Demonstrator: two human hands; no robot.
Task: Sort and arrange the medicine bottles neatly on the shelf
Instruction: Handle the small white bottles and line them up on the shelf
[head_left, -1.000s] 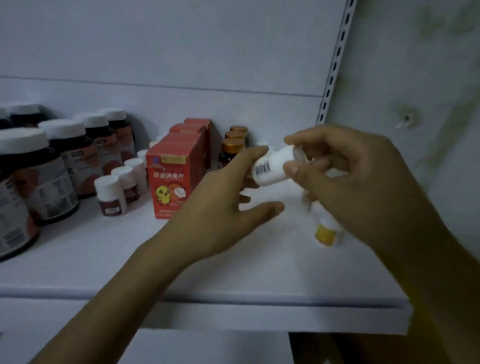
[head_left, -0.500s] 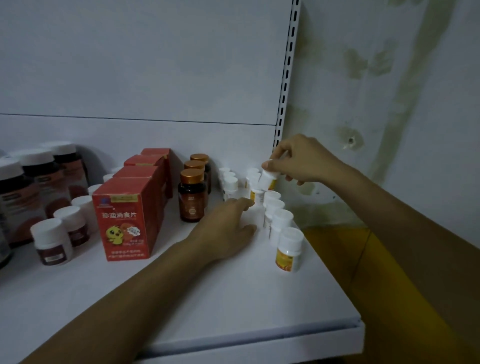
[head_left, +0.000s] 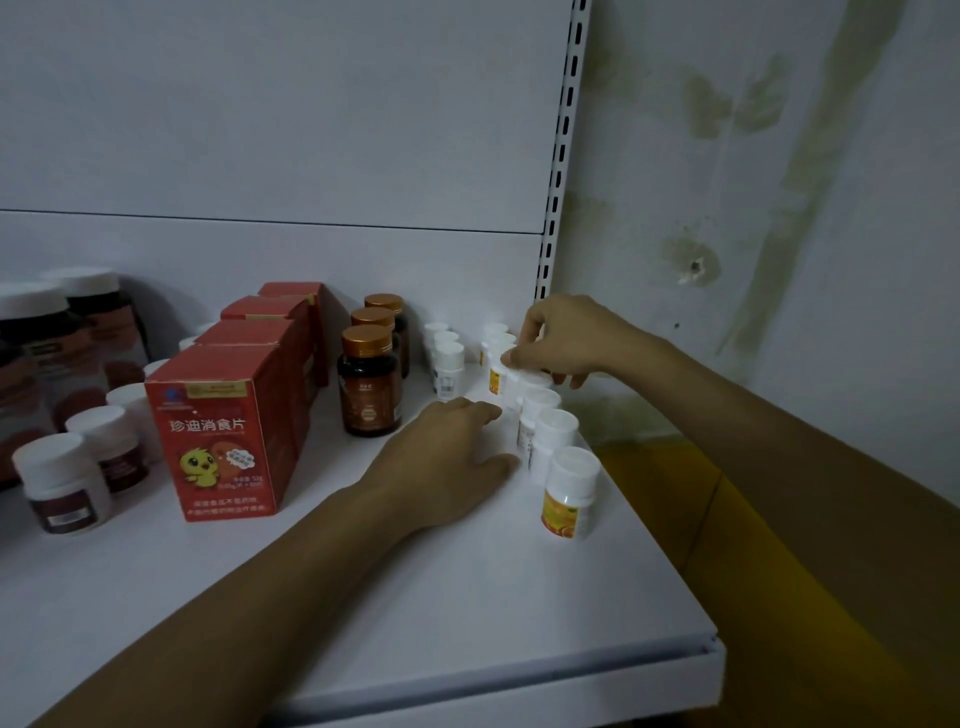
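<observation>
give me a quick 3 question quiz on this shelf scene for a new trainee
1. True or false: the left hand is lifting a red box.
2. How many brown bottles with copper caps stand on the shelf?
3. What does the right hand pinch? A) a small white bottle in the row by the shelf's right edge; B) a brown bottle; C) a red box.

Key: 1 false, it rests on the shelf holding nothing; 2 three; 3 A.
</observation>
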